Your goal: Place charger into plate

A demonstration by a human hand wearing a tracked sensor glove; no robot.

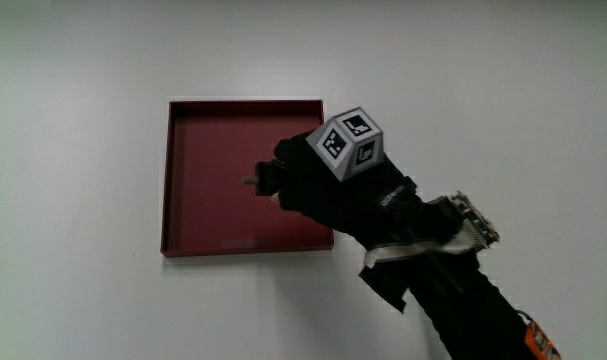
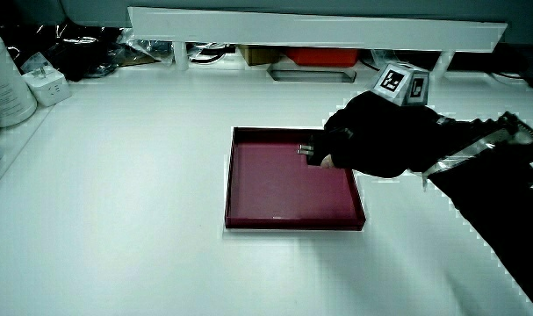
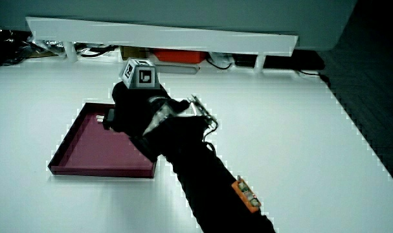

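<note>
One charger held above the red plate

One gloved hand (image 1: pixel 318 185) with a small patterned cube (image 1: pixel 350 142) on its back is over the square, dark red plate with low walls (image 1: pixel 198 215), which lies flat on the white table (image 1: pixel 73 150). The fingers are curled closely around a small charger (image 1: pixel 255 182); only its end with the metal prongs comes out of the glove, pointing across the inside of the plate. In a side view the prongs (image 2: pixel 305 150) appear a little above the red floor of the plate, so I judge that the charger does not rest there yet, though I cannot be sure of the gap. The hand reaches in over the plate's wall, probably so that the charger lands well inside the rim and not on it. The forearm (image 3: pixel 202 168) crosses the plate's corner that is nearest to the person. The step remaining seems to be lowering the charger and letting go.
</note>
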